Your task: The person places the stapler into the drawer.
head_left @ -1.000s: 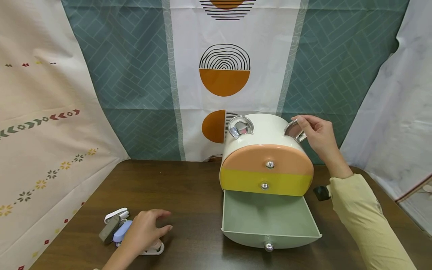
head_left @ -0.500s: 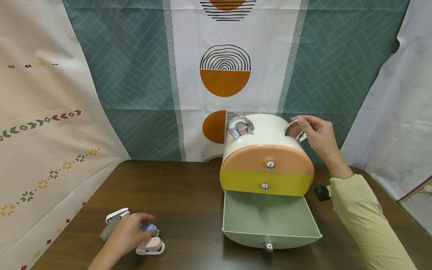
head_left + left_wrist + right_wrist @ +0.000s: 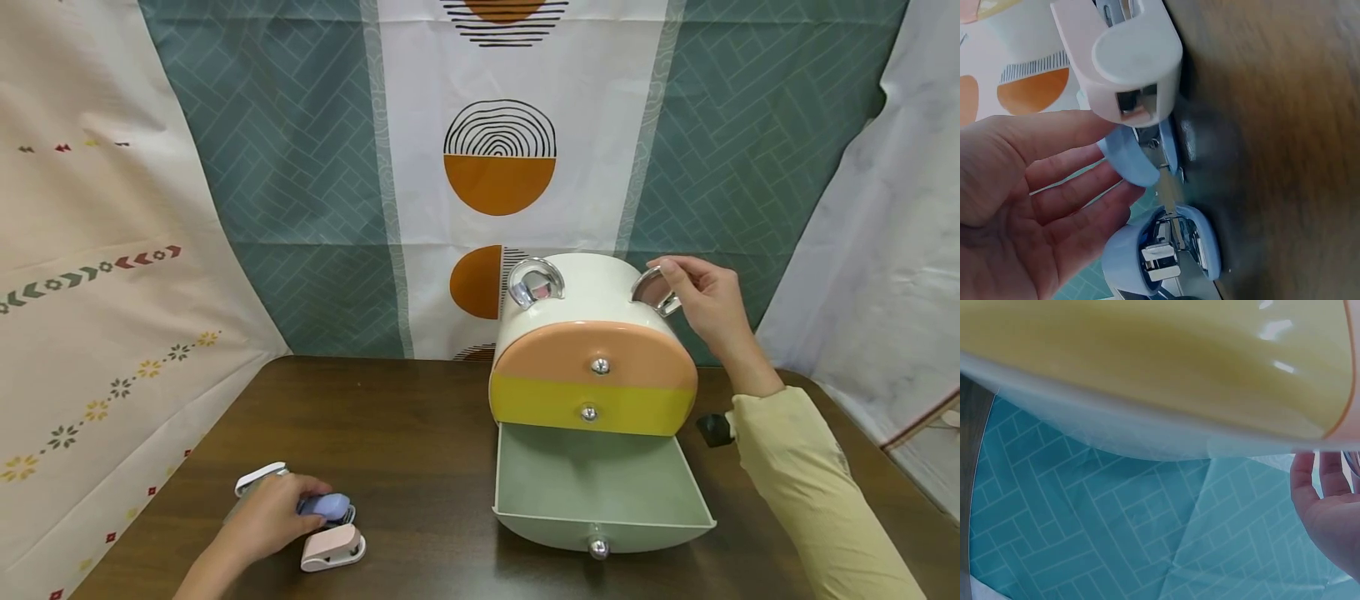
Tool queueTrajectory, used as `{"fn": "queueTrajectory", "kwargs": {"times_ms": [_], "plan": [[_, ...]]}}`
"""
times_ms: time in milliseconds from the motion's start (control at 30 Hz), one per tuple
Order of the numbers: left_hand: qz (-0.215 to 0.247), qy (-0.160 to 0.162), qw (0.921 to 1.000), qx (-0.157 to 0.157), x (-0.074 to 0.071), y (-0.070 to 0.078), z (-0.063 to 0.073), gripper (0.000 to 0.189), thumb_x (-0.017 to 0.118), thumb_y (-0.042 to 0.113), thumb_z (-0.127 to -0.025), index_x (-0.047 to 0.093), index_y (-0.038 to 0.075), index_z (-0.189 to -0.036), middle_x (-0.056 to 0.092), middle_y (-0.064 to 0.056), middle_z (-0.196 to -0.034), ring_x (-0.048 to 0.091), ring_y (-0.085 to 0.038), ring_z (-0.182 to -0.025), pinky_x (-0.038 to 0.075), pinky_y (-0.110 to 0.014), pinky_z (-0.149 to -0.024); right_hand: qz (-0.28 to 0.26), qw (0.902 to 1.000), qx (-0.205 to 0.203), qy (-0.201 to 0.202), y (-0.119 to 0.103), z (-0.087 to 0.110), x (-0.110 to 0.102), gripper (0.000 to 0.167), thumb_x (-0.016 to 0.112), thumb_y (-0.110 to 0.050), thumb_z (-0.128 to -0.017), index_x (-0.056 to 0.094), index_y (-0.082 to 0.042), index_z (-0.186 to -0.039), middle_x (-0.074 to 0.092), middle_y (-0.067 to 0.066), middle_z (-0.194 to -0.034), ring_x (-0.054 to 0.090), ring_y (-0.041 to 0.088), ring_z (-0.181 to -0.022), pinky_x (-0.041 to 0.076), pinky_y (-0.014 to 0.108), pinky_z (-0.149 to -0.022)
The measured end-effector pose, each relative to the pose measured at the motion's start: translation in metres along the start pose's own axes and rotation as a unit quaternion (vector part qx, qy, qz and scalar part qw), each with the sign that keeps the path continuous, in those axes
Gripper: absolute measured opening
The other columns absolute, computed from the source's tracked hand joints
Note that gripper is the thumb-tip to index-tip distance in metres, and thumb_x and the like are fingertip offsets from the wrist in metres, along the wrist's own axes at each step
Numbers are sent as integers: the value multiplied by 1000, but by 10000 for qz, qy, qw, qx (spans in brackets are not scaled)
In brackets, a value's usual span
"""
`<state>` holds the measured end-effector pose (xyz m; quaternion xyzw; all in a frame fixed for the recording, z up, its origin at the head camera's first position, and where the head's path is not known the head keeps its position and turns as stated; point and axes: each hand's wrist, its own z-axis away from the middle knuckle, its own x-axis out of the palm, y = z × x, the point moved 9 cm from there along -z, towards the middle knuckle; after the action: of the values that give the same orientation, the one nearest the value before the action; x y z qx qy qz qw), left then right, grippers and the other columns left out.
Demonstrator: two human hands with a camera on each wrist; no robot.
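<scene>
In the head view my left hand [image 3: 272,512] pinches a small blue stapler [image 3: 327,506] between thumb and fingers at the table's left front. A pink stapler-like tool [image 3: 332,547] with a pale base lies just in front of it. The left wrist view shows the blue stapler [image 3: 1129,156] partly behind that pink tool [image 3: 1129,56], with another bluish stapler [image 3: 1160,250] below. My right hand [image 3: 712,304] holds the chrome right handle [image 3: 654,289] atop a rounded cream drawer cabinet [image 3: 596,287]. The cabinet's green bottom drawer [image 3: 603,483] is pulled out; nothing lies in it.
A white tool [image 3: 258,475] lies behind my left hand, partly hidden. The orange drawer front [image 3: 551,354] and yellow drawer front [image 3: 540,404] are closed. A dark object [image 3: 715,429] is by the right sleeve. Patterned cloth [image 3: 300,125] hangs behind the wooden table [image 3: 405,433].
My left hand has moved left, away from above the pink tool, and now has its thumb and fingers around the blue stapler. The right hand stays on the chrome handle.
</scene>
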<state>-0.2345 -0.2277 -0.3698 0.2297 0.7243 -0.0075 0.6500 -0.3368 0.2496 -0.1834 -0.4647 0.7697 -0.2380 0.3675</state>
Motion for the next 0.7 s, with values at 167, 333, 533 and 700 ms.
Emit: {"fn": "queueTrajectory", "kwargs": {"times_ms": [167,333,533,700], "plan": [[-18,19,9999,147,0,2,-2,21,79,12,-63,70,9,-82,68,3,-78,60,-8,-70,47,-27,-61,-24,10000,-43,-15,-2,0,-1,27,52,-21,-93,65,-1,-106,62,-22,-69,55,1,-89,40,14,-78],[0,90,9999,142,-1,3,-2,19,79,12,-63,70,11,-80,66,6,-75,57,-4,-67,45,-26,-58,-32,10000,-60,-17,-1,0,0,28,53,-22,-92,65,-1,-106,62,-22,-69,54,0,-91,40,14,-80],[141,378,9991,-119,-10,7,-3,18,78,12,-65,69,11,-81,64,8,-73,52,-2,-64,43,-25,-57,-64,10000,-53,29,-1,0,1,28,54,-23,-92,66,-2,-106,62,-23,-77,54,-1,-93,40,14,-80],[306,825,9961,38,-24,22,-8,21,79,12,-66,70,10,-85,67,5,-79,54,-2,-66,44,-23,-57,26,10000,-38,62,-2,1,1,29,54,-25,-92,66,-2,-105,63,-22,-78,54,0,-92,40,14,-80]]}}
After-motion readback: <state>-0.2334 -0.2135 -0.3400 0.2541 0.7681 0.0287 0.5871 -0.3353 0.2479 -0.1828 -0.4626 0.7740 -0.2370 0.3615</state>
